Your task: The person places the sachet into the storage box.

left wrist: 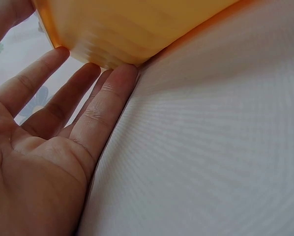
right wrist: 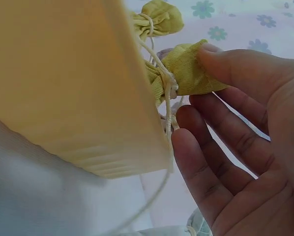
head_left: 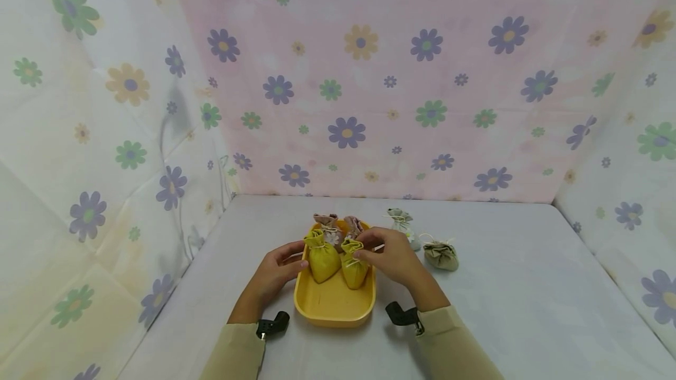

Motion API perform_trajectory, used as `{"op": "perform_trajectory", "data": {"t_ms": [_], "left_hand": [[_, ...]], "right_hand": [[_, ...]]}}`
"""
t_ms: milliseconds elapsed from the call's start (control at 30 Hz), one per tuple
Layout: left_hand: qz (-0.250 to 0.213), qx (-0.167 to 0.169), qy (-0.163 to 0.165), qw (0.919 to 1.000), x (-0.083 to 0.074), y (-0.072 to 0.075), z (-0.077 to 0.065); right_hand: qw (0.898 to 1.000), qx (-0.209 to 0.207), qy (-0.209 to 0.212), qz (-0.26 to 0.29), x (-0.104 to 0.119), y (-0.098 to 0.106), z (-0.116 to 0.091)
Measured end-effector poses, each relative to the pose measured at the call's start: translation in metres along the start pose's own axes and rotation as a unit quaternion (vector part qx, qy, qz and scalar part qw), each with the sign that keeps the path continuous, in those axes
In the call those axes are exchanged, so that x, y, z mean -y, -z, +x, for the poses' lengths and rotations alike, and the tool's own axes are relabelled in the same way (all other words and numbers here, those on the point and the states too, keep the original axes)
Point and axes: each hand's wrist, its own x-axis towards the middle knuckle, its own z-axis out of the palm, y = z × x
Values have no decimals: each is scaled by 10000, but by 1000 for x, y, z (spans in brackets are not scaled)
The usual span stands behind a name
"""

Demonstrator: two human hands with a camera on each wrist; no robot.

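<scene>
A yellow plastic tray (head_left: 335,316) holds two yellow drawstring pouches toward its middle and two brownish-pink ones at its far end. My right hand (head_left: 393,254) pinches the gathered top of the right yellow pouch (head_left: 355,271) between thumb and fingers; in the right wrist view its pale cord (right wrist: 167,93) hangs over the tray's side. The left yellow pouch (head_left: 323,264) stands beside it. My left hand (head_left: 277,271) is at the tray's left side, its extended fingers (left wrist: 105,110) touching the outer wall in the left wrist view.
Right of the tray, a pale green pouch (head_left: 402,228) with a white flower and an olive pouch (head_left: 441,255) lie on the white table (head_left: 502,309). Flower-patterned cloth (head_left: 391,104) closes off the back and both sides. Each wrist wears a black camera mount (head_left: 273,325).
</scene>
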Motion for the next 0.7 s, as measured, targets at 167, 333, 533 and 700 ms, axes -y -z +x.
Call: {"op": "perform_trajectory", "data": {"t_ms": [167, 333, 533, 700], "left_hand": [[-56, 15, 29, 10000, 1, 0, 1], [-89, 63, -7, 9999, 1, 0, 2], [-50, 95, -38, 9999, 0, 0, 1], [-18, 53, -13, 10000, 1, 1, 2]], "right_hand": [[10000, -48, 47, -33, 0, 3, 1], [9999, -129, 91, -66, -3, 7, 3], [9995, -270, 101, -148, -3, 13, 5], [9989, -384, 119, -254, -4, 17, 10]]}}
